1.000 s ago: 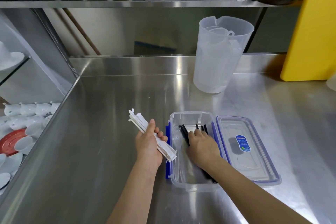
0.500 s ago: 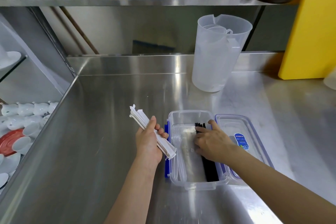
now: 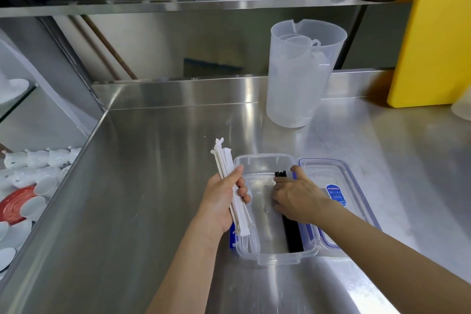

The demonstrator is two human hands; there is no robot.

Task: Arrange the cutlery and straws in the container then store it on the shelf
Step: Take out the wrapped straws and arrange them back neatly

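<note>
Nearest us, our left hand (image 3: 224, 201) has its grip clamped on a bundle of white straws (image 3: 230, 186), held just over the left rim of the clear box (image 3: 265, 160). Our right hand (image 3: 295, 196) is inside the box, fingers spread flat on the black cutlery (image 3: 293, 234), pressing it against the right wall; the grip is apart, not closed on anything. The box sits on the steel table (image 3: 153, 186) with its lid (image 3: 336, 176) off, lying just beside it on the right, partly under our right arm.

Progress, as we judge it: cutlery mostly in and lined up, box middle and left lane bare, so straws not yet in. Left to do: drop straws, snap lid on, lift box to shelf (image 3: 178, 6).

Room: table open to the left of the box, but its left edge drops to a lower level with white cups (image 3: 38, 160). Farther back stand a jug (image 3: 303, 74) and a yellow board (image 3: 433, 38), both well apart from the box. The shelf above looks crowded with tubs; which gap is free we cannot tell.
</note>
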